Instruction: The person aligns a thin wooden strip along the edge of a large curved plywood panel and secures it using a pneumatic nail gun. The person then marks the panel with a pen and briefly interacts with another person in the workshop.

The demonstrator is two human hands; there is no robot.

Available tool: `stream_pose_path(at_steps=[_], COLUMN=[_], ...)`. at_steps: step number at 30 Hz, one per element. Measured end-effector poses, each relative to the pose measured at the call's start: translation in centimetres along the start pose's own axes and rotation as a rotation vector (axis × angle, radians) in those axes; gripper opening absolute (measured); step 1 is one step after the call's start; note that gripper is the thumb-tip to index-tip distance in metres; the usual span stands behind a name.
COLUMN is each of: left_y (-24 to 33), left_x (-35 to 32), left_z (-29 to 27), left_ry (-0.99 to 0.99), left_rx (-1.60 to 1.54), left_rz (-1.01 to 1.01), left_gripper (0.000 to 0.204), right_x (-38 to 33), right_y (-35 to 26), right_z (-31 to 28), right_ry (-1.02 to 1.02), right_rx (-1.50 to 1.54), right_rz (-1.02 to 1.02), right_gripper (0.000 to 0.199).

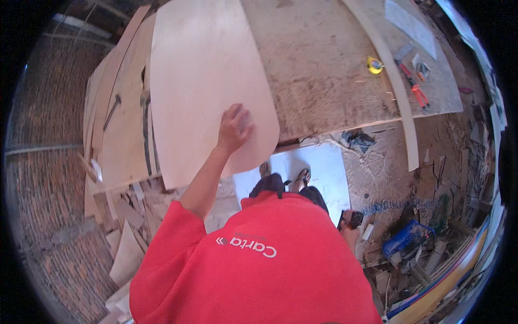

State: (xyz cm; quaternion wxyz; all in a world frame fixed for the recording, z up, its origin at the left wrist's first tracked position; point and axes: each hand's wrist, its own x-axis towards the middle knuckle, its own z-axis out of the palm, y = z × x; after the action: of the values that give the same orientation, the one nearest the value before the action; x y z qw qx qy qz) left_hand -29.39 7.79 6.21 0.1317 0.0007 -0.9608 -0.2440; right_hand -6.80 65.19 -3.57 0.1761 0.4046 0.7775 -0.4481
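My left hand (pixel 236 129) lies on a pale, thin plywood panel (pixel 210 70) with rounded corners, near its front end, fingers stretched over the surface. The panel rests on the wooden worktable, and its near end sticks out past the table's edge. Low at my right side, my right hand (pixel 350 233) is closed around a dark hand tool (pixel 353 218), mostly hidden by my body, so its exact kind does not show. A coiled hose (pixel 399 206) stretches away to the right from close by it.
On the worktable (pixel 318 70) are a hammer (pixel 111 112), a yellow tape measure (pixel 374 65), red-handled pliers (pixel 415 89) and a long wood strip (pixel 396 81) overhanging the front edge. A white sheet (pixel 329 167) lies underfoot. Wood scraps and a blue container (pixel 407 238) litter the floor.
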Motion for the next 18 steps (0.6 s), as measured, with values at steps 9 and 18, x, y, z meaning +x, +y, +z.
stream_pose_path(at_steps=[9, 18], left_y=[4.1, 8.9], left_x=[-10.4, -10.1], left_z=[-3.2, 2.6], left_ry=[-0.04, 0.122], left_rx=[0.058, 0.049], left_rz=[-0.035, -0.13], left_gripper=[0.05, 0.049], right_x=[1.3, -3.6], right_y=[-18.9, -41.0], right_z=[0.5, 6.5], right_ry=[-0.191, -0.715], right_rx=[-0.144, -0.408], right_rz=[-0.373, -0.579], right_gripper=[0.024, 0.027])
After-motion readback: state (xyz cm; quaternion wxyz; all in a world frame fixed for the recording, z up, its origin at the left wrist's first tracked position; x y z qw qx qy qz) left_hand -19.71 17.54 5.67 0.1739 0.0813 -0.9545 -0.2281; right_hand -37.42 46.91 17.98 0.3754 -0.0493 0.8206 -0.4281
